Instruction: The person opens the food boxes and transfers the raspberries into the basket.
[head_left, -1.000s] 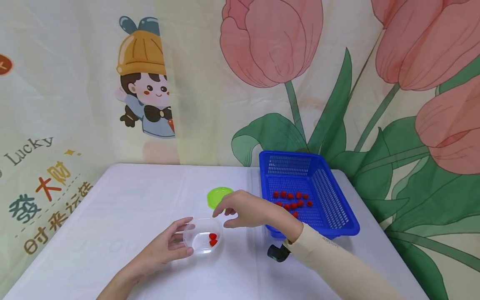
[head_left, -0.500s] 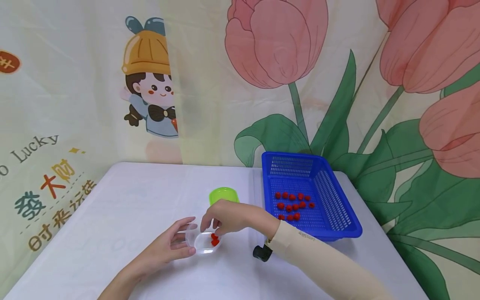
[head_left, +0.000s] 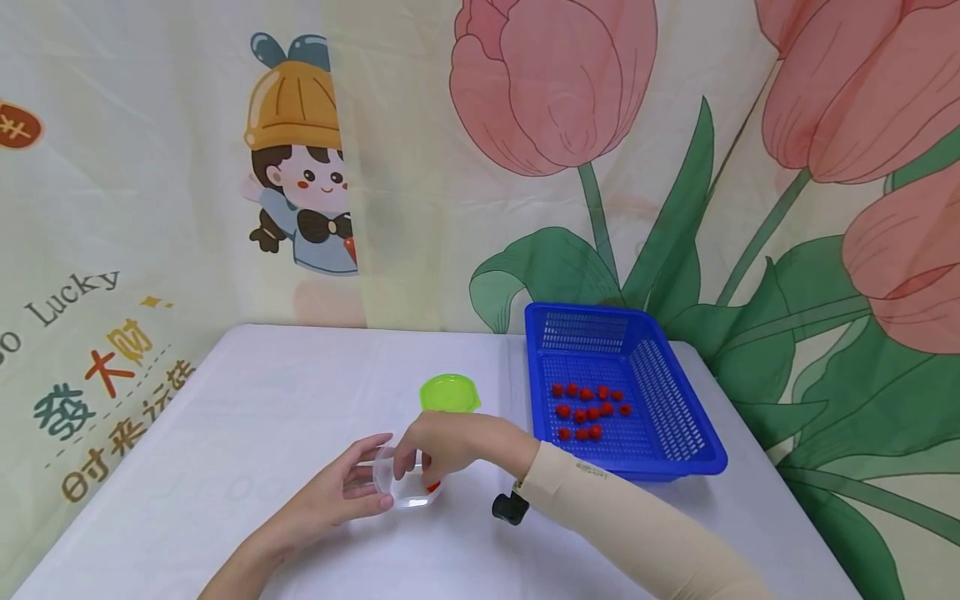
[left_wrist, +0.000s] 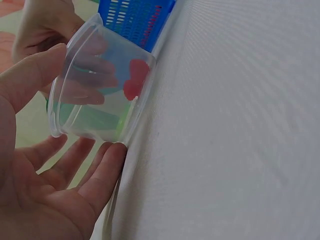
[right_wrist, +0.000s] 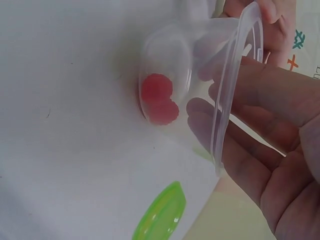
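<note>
My left hand (head_left: 326, 504) holds a small clear plastic tub (head_left: 411, 501) on the white table, thumb at the rim and fingertips along the opposite side. Two red raspberries (right_wrist: 160, 100) lie together on the tub's bottom; in the left wrist view the raspberries (left_wrist: 136, 80) show through its wall. My right hand (head_left: 450, 440) reaches over the rim, its fingers (right_wrist: 240, 165) inside the tub. In the right wrist view those fingertips are spread a little and stand apart from the raspberries, with nothing between them.
A bright green lid (head_left: 450, 392) lies on the table just behind the tub. To the right stands a blue plastic basket (head_left: 678, 400) with several more raspberries (head_left: 592, 412) in loose rows. A printed cloth (head_left: 420, 208) hangs behind the table.
My right hand has moved left and down, from above the tub's right side to inside it. The left hand and the tub have stayed in place.
</note>
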